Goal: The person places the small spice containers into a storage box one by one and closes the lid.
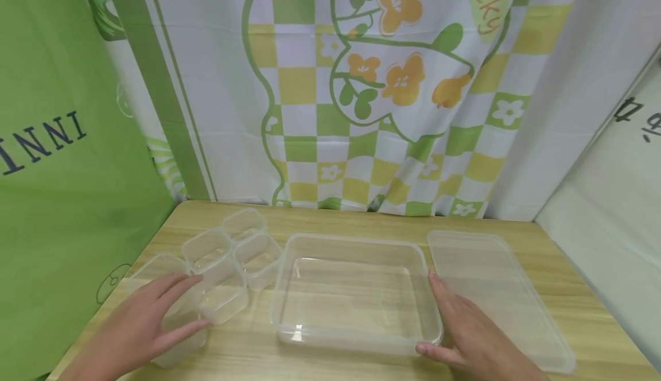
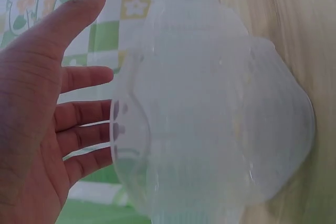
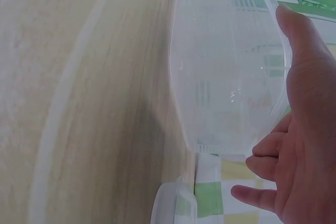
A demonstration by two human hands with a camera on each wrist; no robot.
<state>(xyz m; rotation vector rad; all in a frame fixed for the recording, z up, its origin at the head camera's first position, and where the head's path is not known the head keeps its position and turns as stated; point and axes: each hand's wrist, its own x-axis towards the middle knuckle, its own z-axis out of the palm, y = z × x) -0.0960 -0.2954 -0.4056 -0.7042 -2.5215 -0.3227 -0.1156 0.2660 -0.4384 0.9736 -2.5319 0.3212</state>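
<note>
A large clear rectangular container [image 1: 356, 341] sits on the table without a lid. My right hand [image 1: 472, 329] lies against its right side, thumb at the near right corner and fingers along the side wall; in the right wrist view, the thumb [image 3: 299, 30] is at the rim. Several small clear containers [image 1: 222, 303] stand in a cluster to the left. Above the nearest of them, my left hand [image 1: 136, 318] is spread, thumb apart from the fingers. In the left wrist view, its fingertips reach the rim of a small container [image 2: 194, 119]; whether they touch it, I cannot tell.
A flat translucent lid [image 1: 501, 300] lies on the wooden table [image 1: 242, 358] to the right of the large container. A patterned curtain [image 1: 299, 123] hangs behind the table. Green cloth [image 1: 67, 214] borders the left side, and a pale panel [image 1: 609, 197] the right.
</note>
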